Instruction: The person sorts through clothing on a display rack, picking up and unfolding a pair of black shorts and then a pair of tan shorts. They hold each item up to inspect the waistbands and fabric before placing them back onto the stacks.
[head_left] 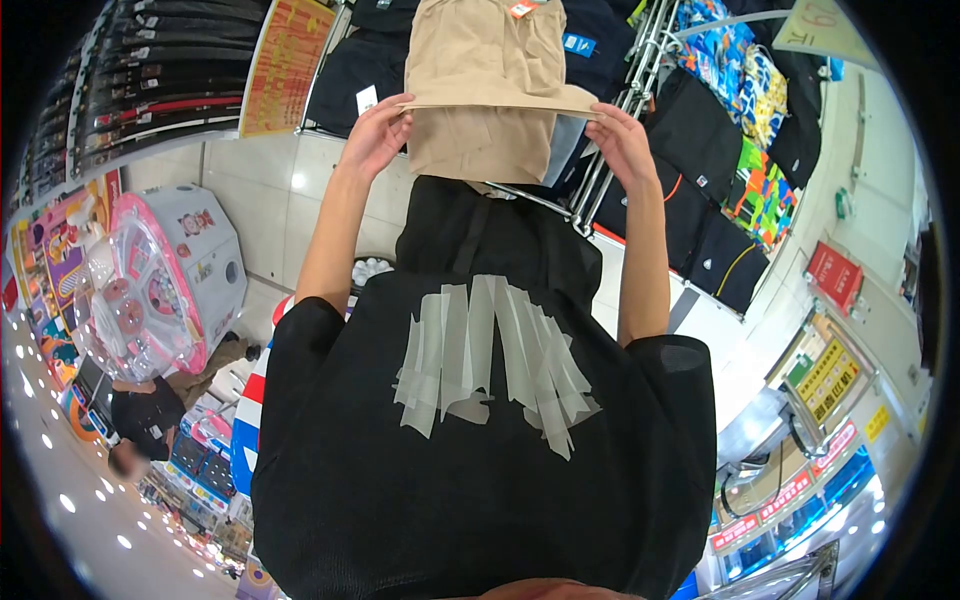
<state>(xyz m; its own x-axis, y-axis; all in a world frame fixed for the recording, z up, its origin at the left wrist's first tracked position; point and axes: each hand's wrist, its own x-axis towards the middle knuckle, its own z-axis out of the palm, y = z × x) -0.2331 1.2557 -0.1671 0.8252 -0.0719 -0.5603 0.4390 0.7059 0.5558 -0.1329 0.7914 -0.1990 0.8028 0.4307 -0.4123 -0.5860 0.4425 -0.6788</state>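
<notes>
A pair of folded beige pants (490, 60) lies in front of me at the top of the view, with an orange tag near the far end. My left hand (380, 138) pinches the left end of a raised fold, fingertips on its edge. At the opposite end of that fold, my right hand (620, 142) grips the fabric between thumb and fingers. The fold stretches straight between both hands, and more beige cloth hangs below it on my side. Dark folded clothes (590, 60) lie beside and under the pants.
A metal rack rail (590, 190) runs along the display's near side. Black folded garments (700, 140) and colourful printed ones (765, 190) lie to the right. Belts (180, 70) hang at upper left, above a pink-and-white machine (190, 280). Another person (150, 415) is at lower left.
</notes>
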